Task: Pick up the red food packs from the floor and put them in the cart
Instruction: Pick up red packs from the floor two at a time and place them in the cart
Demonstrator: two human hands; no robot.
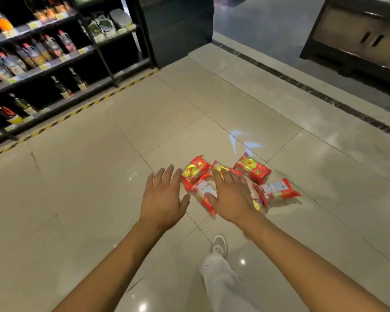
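Several red food packs lie in a loose heap on the beige tiled floor: one at the left (pixel 194 170), one at the back right (pixel 252 168), one at the right (pixel 277 190) and one near me (pixel 204 194). My left hand (pixel 162 195) hovers with fingers spread just left of the heap, holding nothing. My right hand (pixel 231 197) is spread over the middle of the heap and hides part of it; whether it touches a pack is unclear. No cart is in view.
A dark shelf unit (pixel 54 70) with bottles and price tags runs along the left, edged by yellow-black floor tape (pixel 81 109). A dark pillar (pixel 178 30) stands at the back, a counter (pixel 358 41) at the back right. My leg and white shoe (pixel 220 244) stand below the packs.
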